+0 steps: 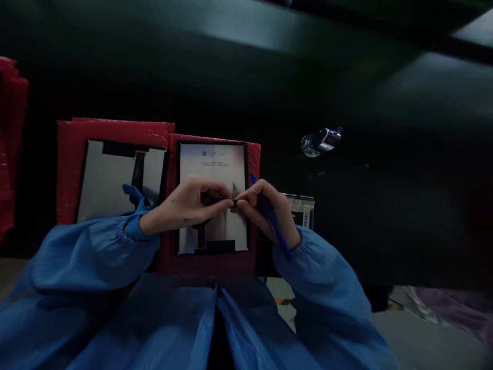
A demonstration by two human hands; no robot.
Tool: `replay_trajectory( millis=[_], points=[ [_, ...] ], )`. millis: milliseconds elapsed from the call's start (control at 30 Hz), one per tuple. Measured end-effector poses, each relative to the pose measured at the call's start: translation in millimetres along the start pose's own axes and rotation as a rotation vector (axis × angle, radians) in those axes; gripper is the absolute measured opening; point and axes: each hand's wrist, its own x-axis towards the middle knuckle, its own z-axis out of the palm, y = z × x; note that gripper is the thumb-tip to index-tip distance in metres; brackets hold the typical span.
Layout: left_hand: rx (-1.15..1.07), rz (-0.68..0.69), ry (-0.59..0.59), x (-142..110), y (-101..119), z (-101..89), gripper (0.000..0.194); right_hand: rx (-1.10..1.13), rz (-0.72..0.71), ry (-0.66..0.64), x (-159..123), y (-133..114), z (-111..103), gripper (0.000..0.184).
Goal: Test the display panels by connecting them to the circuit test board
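Observation:
My left hand [188,204] and my right hand [265,208] meet above a phone-sized display panel [213,164], which lies face down on a red padded bubble sleeve [254,154]. Between their fingertips they pinch a small black part [234,204], possibly a flex connector. My right hand also grips a slim blue pen-like tool [274,221] against its palm. A black flex strip [201,236] runs from the panel's lower edge, partly hidden beneath my left hand. Blue smock cuffs cover both wrists.
A second panel [119,174] lies on another red sleeve [115,131] to the left. A third panel [302,210] sits partly hidden to the right. A shiny metal fitting [321,142] rests on the dark bench, with red sleeves [10,139] stacked at the far left.

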Motion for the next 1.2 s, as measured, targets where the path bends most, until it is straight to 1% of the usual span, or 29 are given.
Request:
replay_trajectory(
  millis=[67, 200, 267, 333, 400, 433, 467, 533, 567, 600, 633, 700, 767, 800, 867, 900, 933, 1000, 1067, 1133, 1167, 1200],
  points=[
    [-0.002, -0.003, -0.015, 0, 0, 0.3, 0.01, -0.019, -0.009, -0.015, 0, 1, 0, 0.028],
    [0.004, -0.024, -0.056, -1, 0, 1.0, 0.013, 0.068, -0.036, -0.034, 0, 6, 4, 0.033],
    [0.012, -0.027, -0.065, -1, -1, 0.9, 0.016, 0.094, -0.051, -0.018, 0, 9, 6, 0.035],
    [0.044, -0.016, -0.066, -1, -2, -0.3, 0.018, 0.066, -0.053, 0.005, 2, 10, 6, 0.034],
    [0.114, 0.002, -0.042, 0, -4, -3.5, 0.021, 0.019, -0.064, 0.03, 3, 8, 3, 0.026],
    [0.166, 0.006, -0.011, 1, -5, -5.8, 0.024, -0.009, -0.096, 0.076, 3, 7, 1, 0.022],
    [0.238, 0.005, 0.038, 1, -6, -8.7, 0.027, -0.038, -0.158, 0.162, 2, 4, -2, 0.018],
    [0.447, -0.015, 0.184, 3, -7, -16.0, 0.034, -0.107, -0.336, 0.408, -7, -2, -6, 0.014],
    [0.575, -0.041, 0.269, 4, -7, -20.1, 0.035, -0.159, -0.417, 0.502, -14, -6, -6, 0.012],
    [0.704, -0.08, 0.346, 5, -8, -24.4, 0.036, -0.222, -0.475, 0.526, -23, -9, -4, 0.012],
    [0.823, -0.128, 0.406, 5, -9, -28.6, 0.037, -0.294, -0.507, 0.477, -32, -12, 0, 0.013],
    [0.993, -0.227, 0.456, 6, -11, -35.8, 0.04, -0.455, -0.516, 0.234, -49, -13, 14, 0.015],
    [1.081, -0.286, 0.433, 8, -13, -40.4, 0.041, -0.6, -0.518, 0.008, -61, -9, 33, 0.016],
    [1.104, -0.297, 0.417, 8, -14, -41.6, 0.04, -0.669, -0.503, -0.078, -63, -5, 43, 0.019],
    [1.12, -0.309, 0.398, 10, -15, -43.0, 0.041, -0.794, -0.443, -0.205, -63, 5, 57, 0.034],
    [1.118, -0.316, 0.398, 12, -16, -43.7, 0.041, -0.846, -0.41, -0.236, -60, 9, 62, 0.045],
    [1.111, -0.323, 0.405, 14, -16, -44.8, 0.041, -0.885, -0.381, -0.241, -58, 13, 64, 0.056],
    [1.09, -0.33, 0.429, 18, -18, -49.3, 0.04, -0.924, -0.353, -0.206, -53, 19, 65, 0.076],
    [1.052, -0.317, 0.476, 22, -21, -56.9, 0.039, -0.944, -0.378, -0.155, -52, 22, 63, 0.088],
    [0.938, -0.268, 0.564, 25, -24, -65.6, 0.041, -0.933, -0.472, -0.09, -54, 25, 59, 0.092],
    [0.833, -0.228, 0.619, 25, -24, -69.2, 0.042, -0.903, -0.544, -0.045, -56, 26, 56, 0.092],
    [0.696, -0.179, 0.648, 25, -25, -71.7, 0.043, -0.859, -0.622, 0.003, -59, 27, 53, 0.092]
  ],
)
